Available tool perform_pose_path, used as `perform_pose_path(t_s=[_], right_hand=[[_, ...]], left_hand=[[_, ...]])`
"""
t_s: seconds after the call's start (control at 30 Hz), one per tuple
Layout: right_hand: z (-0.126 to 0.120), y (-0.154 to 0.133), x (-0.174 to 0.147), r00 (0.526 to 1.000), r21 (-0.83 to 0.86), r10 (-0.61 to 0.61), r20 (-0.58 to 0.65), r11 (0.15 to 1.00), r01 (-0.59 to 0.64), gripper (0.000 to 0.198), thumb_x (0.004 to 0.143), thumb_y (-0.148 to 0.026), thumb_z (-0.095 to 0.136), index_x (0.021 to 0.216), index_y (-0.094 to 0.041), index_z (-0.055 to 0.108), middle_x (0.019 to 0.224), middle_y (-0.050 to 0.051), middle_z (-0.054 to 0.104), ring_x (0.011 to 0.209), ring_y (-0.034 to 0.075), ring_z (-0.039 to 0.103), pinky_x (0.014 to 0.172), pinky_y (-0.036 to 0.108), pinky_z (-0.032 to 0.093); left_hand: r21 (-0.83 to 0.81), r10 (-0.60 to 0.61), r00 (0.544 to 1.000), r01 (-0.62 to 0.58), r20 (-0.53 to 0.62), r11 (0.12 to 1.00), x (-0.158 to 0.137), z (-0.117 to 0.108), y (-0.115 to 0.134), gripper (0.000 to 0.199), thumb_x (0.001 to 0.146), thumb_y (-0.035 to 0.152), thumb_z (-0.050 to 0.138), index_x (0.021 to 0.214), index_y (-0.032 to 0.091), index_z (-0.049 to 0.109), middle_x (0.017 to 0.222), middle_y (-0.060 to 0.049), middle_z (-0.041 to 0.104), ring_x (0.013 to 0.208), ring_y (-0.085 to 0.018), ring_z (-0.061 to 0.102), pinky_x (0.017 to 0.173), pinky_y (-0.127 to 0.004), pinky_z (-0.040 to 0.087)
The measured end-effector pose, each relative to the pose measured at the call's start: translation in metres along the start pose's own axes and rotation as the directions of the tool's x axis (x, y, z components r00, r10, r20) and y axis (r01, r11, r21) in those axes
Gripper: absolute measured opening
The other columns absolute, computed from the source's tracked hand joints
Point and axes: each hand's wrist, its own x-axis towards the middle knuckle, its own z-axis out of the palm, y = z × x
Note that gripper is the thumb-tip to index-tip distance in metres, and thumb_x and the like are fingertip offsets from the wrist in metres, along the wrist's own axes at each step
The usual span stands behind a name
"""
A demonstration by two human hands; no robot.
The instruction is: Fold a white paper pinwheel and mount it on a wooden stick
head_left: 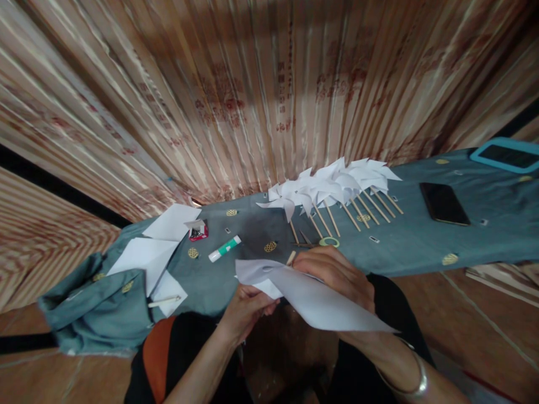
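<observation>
Clearly, both hands are closed on one piece of white paper (314, 297), a curled sheet held up nearer the person than the glue stick (224, 248) and to its right. The left hand (250, 311) has its thumb laid against its fingers, with the left corner of the sheet pinched between them; no gap shows at the tips. The right hand (337, 272) is curled over the upper edge, its fingers bent and close together. Its thumb is hidden behind the sheet, so how firmly it presses cannot be told. A small wooden end (291, 258) pokes out beside the right fingertips; whether they grip it or only touch it is unclear.

Around the glue stick, which lies on a green cloth (252, 224), other things are spread. Just beyond it and to its left is a small red box (197, 230) of metal bits. Further left of it are loose sheets (145, 255), with a thin white stick (164, 301) across the nearest one. To the right of the glue stick lie scissors (329, 242) with pale yellow handles, near the right hand. Past them, beyond and right of it, a row of white pinwheels (332, 185) overlaps, sticks pointing toward the person. Far right of it is a dark phone (444, 203).
</observation>
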Motion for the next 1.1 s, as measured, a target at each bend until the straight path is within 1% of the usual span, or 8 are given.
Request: perform_pose_path(t_s=[0.07,0.17,0.27,0.4,0.63,0.83,1.1], right_hand=[[-0.0002,0.0,-0.0001,1.0,0.003,-0.005,0.003,1.0,0.005,0.022,0.087,-0.019,0.061,0.109,-0.024,0.062,0.092,0.006,0.073,0.086,0.022,0.068,0.078,0.038,0.054],[-0.0001,0.0005,-0.001,1.0,0.0,0.011,0.006,1.0,-0.011,0.022,0.088,-0.02,0.06,0.109,-0.025,0.062,0.091,0.005,0.073,0.085,0.022,0.068,0.078,0.038,0.055],[0.0004,0.0011,-0.0018,1.0,0.0,0.023,0.017,1.0,-0.023,0.022,0.088,-0.02,0.059,0.109,-0.025,0.063,0.092,0.005,0.074,0.085,0.022,0.069,0.078,0.038,0.055],[0.0007,0.0017,-0.0016,1.0,-0.003,0.019,0.002,1.0,-0.019,0.022,0.087,-0.02,0.061,0.108,-0.026,0.063,0.09,0.004,0.074,0.083,0.022,0.069,0.076,0.037,0.056],[0.0007,0.0024,-0.0021,1.0,0.0,-0.011,-0.014,1.0,0.011,0.024,0.086,-0.017,0.062,0.11,-0.023,0.062,0.092,0.005,0.073,0.085,0.021,0.069,0.077,0.037,0.055],[-0.0005,0.0039,-0.0038,1.0,0.012,0.002,0.015,1.0,-0.002,0.026,0.088,-0.018,0.06,0.113,-0.025,0.061,0.095,0.005,0.073,0.088,0.022,0.068,0.078,0.038,0.055],[-0.0014,0.0022,-0.0018,0.999,0.004,0.017,0.032,1.0,-0.017,0.023,0.087,-0.017,0.061,0.109,-0.023,0.062,0.093,0.005,0.073,0.087,0.021,0.068,0.079,0.036,0.054]], left_hand=[[-0.014,-0.007,1.0,0.007,-0.002,1.0,0.0,-0.0008,-0.0007,0.028,0.051,0.035,0.085,0.052,0.013,0.069,0.048,-0.001,0.057,0.046,-0.007,0.044,0.05,-0.022,0.033],[-0.014,-0.003,1.0,0.003,0.001,1.0,-0.0002,-0.0003,0.0001,0.029,0.051,0.035,0.086,0.048,0.013,0.067,0.044,0.0,0.053,0.044,-0.005,0.04,0.048,-0.022,0.03],[-0.003,0.002,1.0,-0.002,-0.002,1.0,-0.0007,0.0009,0.0014,0.03,0.052,0.036,0.085,0.048,0.013,0.066,0.044,0.001,0.052,0.043,-0.005,0.038,0.047,-0.022,0.03],[-0.004,0.021,1.0,-0.02,0.023,1.0,-0.0006,0.0008,0.0017,0.03,0.053,0.037,0.085,0.047,0.014,0.066,0.042,0.001,0.05,0.043,-0.005,0.037,0.047,-0.022,0.029],[-0.043,0.028,0.998,-0.026,0.05,0.999,0.0004,-0.0008,0.0006,0.026,0.053,0.034,0.086,0.05,0.014,0.07,0.045,0.001,0.054,0.043,-0.004,0.038,0.047,-0.021,0.029],[-0.043,0.021,0.998,-0.018,0.056,0.999,0.0008,-0.0009,-0.0003,0.026,0.055,0.036,0.086,0.053,0.014,0.072,0.046,0.0,0.055,0.044,-0.005,0.04,0.048,-0.02,0.029],[-0.026,0.013,0.998,-0.012,0.056,1.0,-0.0002,-0.0021,-0.0007,0.031,0.054,0.038,0.086,0.049,0.013,0.068,0.045,0.001,0.051,0.043,-0.004,0.035,0.047,-0.021,0.027]])
